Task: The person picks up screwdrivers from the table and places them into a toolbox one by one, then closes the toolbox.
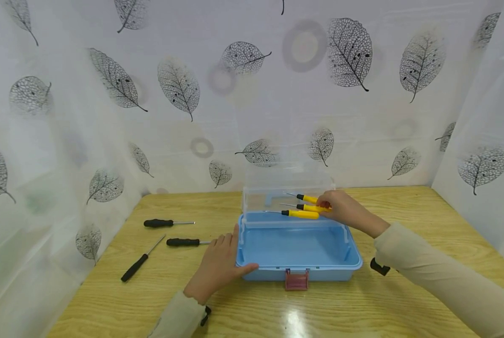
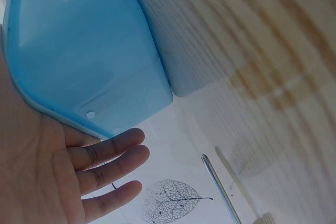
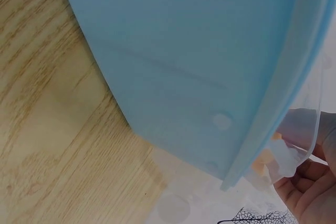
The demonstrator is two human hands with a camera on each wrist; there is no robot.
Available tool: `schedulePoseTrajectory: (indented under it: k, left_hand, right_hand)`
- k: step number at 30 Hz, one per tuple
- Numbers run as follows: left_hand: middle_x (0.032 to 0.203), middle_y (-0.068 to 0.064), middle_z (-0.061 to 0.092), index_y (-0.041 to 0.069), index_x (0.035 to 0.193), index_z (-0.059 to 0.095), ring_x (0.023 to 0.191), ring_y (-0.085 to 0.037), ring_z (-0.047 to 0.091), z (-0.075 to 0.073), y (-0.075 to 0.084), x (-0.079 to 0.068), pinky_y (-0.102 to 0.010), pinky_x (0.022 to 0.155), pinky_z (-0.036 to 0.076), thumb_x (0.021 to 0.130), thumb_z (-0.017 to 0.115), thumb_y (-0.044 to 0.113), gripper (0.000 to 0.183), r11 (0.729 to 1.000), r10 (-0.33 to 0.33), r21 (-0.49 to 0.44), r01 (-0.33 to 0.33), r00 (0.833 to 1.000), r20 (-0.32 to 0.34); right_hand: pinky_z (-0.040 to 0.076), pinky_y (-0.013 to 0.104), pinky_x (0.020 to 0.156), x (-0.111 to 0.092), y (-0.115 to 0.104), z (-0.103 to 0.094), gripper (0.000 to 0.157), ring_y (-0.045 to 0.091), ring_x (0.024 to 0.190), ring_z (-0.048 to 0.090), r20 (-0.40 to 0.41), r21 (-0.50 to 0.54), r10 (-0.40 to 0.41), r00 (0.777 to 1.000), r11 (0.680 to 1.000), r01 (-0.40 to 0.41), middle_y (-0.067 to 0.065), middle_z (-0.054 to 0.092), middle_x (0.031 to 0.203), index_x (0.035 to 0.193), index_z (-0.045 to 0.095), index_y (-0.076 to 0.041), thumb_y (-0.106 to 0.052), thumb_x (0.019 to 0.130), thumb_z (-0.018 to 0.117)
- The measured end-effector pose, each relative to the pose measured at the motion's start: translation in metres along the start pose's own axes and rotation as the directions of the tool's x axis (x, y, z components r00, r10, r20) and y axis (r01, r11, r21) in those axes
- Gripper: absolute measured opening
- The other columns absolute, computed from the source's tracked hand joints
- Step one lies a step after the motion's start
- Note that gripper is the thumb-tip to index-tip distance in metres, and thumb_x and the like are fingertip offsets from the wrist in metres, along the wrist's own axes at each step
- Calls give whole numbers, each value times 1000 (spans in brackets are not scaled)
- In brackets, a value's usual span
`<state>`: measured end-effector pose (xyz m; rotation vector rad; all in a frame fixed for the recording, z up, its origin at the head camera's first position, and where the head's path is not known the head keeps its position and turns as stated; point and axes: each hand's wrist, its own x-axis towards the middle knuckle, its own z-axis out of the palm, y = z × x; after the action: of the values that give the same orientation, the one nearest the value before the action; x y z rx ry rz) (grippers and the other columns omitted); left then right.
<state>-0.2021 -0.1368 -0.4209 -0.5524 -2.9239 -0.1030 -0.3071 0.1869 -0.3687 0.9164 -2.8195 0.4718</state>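
Backdrop: a pale hanging sheet [image 1: 277, 112] printed with dark skeleton leaves, by which the rear and both sides were enclosed. Surface [image 1: 243, 310]: wood-grained, yellowish, by which all other items were borne. Toolbox [image 1: 332, 275]: light blue, set upright toward the rear of the surface, right of its middle; its transparent lid [image 1: 256, 204] was swung open to the rear. Sleeves: one pale pair, the left [image 1: 173, 319] and the right [image 1: 438, 272].

Left hand [image 1: 220, 258]: placed at the toolbox's left end, fingers extended along the outer wall, thumb laid on the front rim. Right hand [image 1: 340, 209]: held by the lid's right edge, fingers curled, a yellow screwdriver [image 1: 317, 208] pinched near its handle end.

Black-handled screwdrivers, three, laid left of the toolbox: one farthest back [image 1: 158, 223]; one nearest the left hand [image 1: 183, 242], its tip just beside the fingers; one set aslant [image 1: 134, 267], shaft directed away. Further yellow screwdrivers, two: an upper [image 1: 308, 198] and a lower [image 1: 304, 214], roughly parallel, shafts pointed left; whether they were laid within the lid or behind it could not be told. Latch [image 1: 296, 281]: reddish, fixed at the toolbox's front.
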Motion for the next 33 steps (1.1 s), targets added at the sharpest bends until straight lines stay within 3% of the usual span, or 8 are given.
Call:
schedulePoseTrajectory:
  k: [20, 33]
  left_hand:
    - [125, -19, 57, -4, 147, 21, 112, -31, 56, 3, -1, 1, -44, 92, 47, 77, 51, 74, 109, 1000, 8, 22, -8, 1000, -7]
    - [127, -20, 56, -4, 147, 22, 114, -32, 55, 0, 0, 0, -45, 94, 47, 77, 53, 73, 108, 1000, 4, 6, -4, 1000, -2]
  right_hand:
    - [52, 33, 67, -3, 1, -1, 21, 17, 72, 57, -25, -2, -27, 999, 1000, 27, 11, 65, 84, 93, 67, 3, -6, 76, 76]
    - [53, 39, 74, -6, -3, -7, 36, 23, 81, 60, -19, 15, 4, 1000, 1000, -4, 16, 66, 94, 106, 63, 8, -9, 77, 75]
